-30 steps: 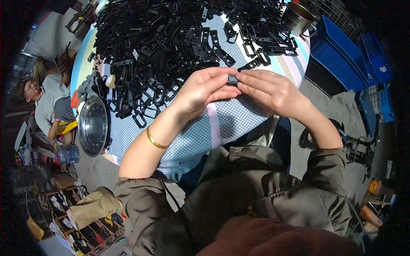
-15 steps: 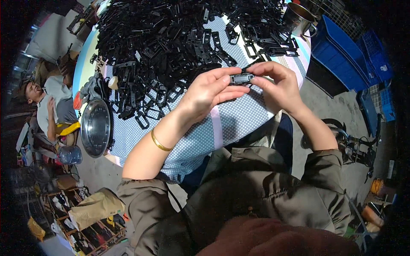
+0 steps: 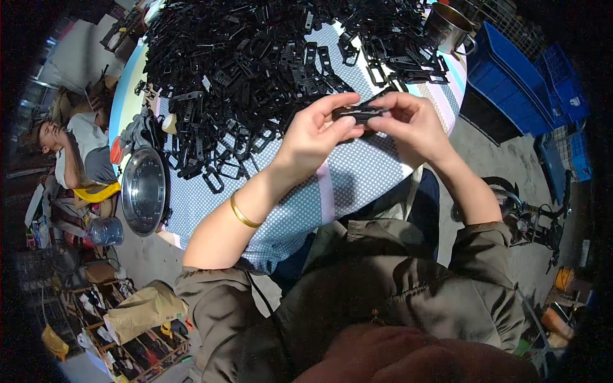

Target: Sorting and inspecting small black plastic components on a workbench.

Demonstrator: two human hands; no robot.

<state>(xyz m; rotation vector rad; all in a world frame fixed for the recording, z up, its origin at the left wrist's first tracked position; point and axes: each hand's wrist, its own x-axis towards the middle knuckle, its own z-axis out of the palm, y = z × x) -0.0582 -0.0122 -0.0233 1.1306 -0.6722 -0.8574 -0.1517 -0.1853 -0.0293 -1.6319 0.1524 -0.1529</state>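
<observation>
Between my two hands is a small black plastic part, held over the near side of the table. My left hand pinches its left end with thumb and fingers. The right end is gripped by my right hand, thumb below and fingers above. What the part is exactly I cannot make out. Beyond my hands a big heap of similar black plastic parts covers the far and left side of the table, many with a rectangular opening.
A patterned cloth covers the table. A metal bowl stands at its left edge, a metal mug at its far right. Blue crates and a bicycle are to the right. Another person sits at the left.
The black part has been tilted in my fingers, so its edge now shows instead of its open face. My left thumb has shifted. The other person's arm has moved up toward the head.
</observation>
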